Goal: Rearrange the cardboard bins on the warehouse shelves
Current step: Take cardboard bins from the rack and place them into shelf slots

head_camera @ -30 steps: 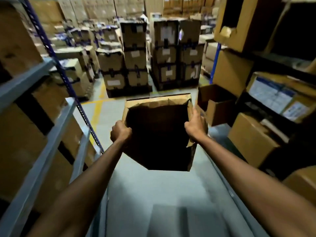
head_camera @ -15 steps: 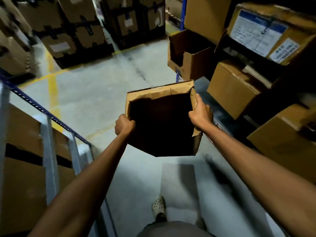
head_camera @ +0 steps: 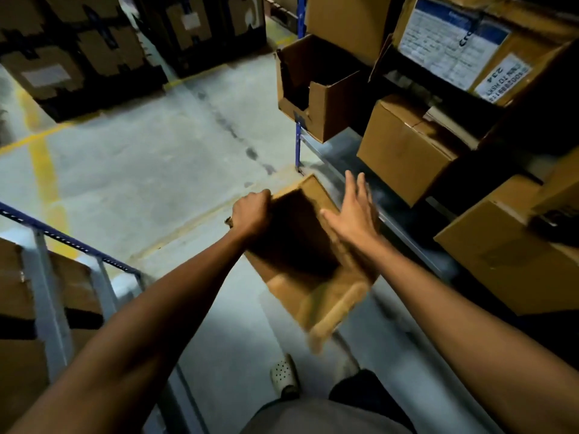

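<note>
An open-topped brown cardboard bin (head_camera: pixel 316 296) hangs tilted and motion-blurred over the aisle floor, its dark inside facing me. My left hand (head_camera: pixel 252 213) grips the bin's left rim with curled fingers. My right hand (head_camera: pixel 354 211) is over the bin's right side with its fingers spread straight; I cannot tell whether it touches the rim. Another open cardboard bin (head_camera: pixel 316 89) sits on the right shelf's end, further ahead.
Right shelving (head_camera: pixel 391 214) holds closed cartons (head_camera: pixel 404 148) and a labelled box (head_camera: pixel 451 42). A blue and grey rack (head_camera: pixel 47 289) with cartons stands at the left. Stacked pallet boxes (head_camera: pixel 62 57) line the far side of the grey floor. My shoe (head_camera: pixel 283 375) shows below.
My right hand has let go of the bin's right rim and opened flat. The bin has dropped lower, tilted and swung toward the right shelf. My view has turned further down and right.
</note>
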A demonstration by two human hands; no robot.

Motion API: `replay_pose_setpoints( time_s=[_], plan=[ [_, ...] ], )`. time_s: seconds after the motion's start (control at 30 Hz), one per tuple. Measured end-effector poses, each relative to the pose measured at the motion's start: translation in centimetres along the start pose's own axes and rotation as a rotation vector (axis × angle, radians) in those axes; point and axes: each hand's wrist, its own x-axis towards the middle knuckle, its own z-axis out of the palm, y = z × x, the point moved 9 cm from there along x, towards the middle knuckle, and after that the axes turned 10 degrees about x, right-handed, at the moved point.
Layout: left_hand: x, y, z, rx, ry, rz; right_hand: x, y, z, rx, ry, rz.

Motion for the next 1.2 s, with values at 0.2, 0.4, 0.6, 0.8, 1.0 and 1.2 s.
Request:
replay_pose_setpoints(
  time_s=[0.2,0.4,0.6,0.8,1.0,1.2],
  plan=[
    [0.9,9.5,-1.0,0.348,0.008,0.461,0.9,-0.4,3.8,-0.114,-0.283,-0.092],
    [0.4,14.5,0.1,0.389,0.03,0.719,1.0,2.0,5.4,-0.014,-0.425,-0.004],
    [0.5,16.3,-1.3,0.208,0.217,0.771,1.5,3.1,3.9,0.105,-0.188,0.151],
    [1.7,13.3,-1.3,-0.015,0.215,0.37,1.9,4.6,1.0,-0.069,-0.028,0.105],
    [-2.0,1.6,1.2,-0.071,0.091,-0.203,1.9,5.3,-1.3,0.024,0.099,0.186],
    [-5.9,-7.6,4.8,-0.427,-0.106,-0.659,0.4,3.8,-2.7,0.184,0.218,0.34]
  ],
)
